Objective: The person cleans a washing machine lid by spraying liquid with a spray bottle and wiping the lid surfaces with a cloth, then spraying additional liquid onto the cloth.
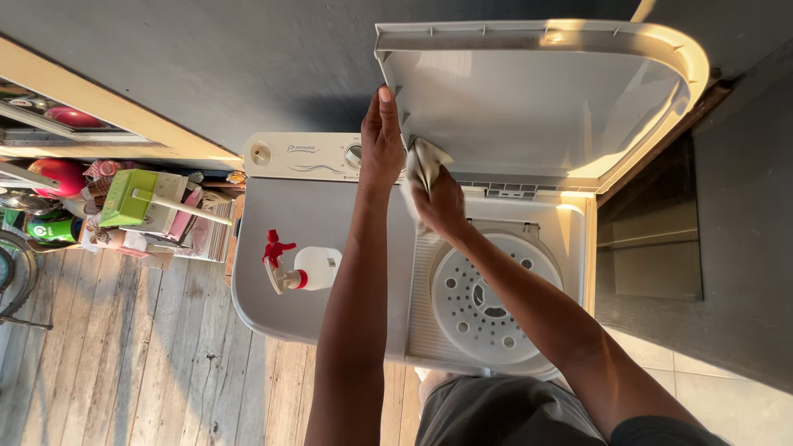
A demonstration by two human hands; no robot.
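Note:
A white twin-tub washing machine [273,306] stands below me. Its right lid [537,107] is raised upright against the dark wall. My left hand [382,136] lies flat on the lid's left edge, fingers together, holding it. My right hand [438,202] grips a crumpled whitish cloth [423,161] pressed against the lower left part of the lid's inner face. Under my right arm sits the round perforated spinner cover [483,297]. A white spray bottle with a red trigger [301,268] lies on its side on the closed left lid.
The control panel with knobs [301,155] runs along the machine's back. A cluttered shelf with a green box [128,198], balls and packets stands at left above the plank floor [124,355]. A dark wall and a tiled floor [727,388] lie to the right.

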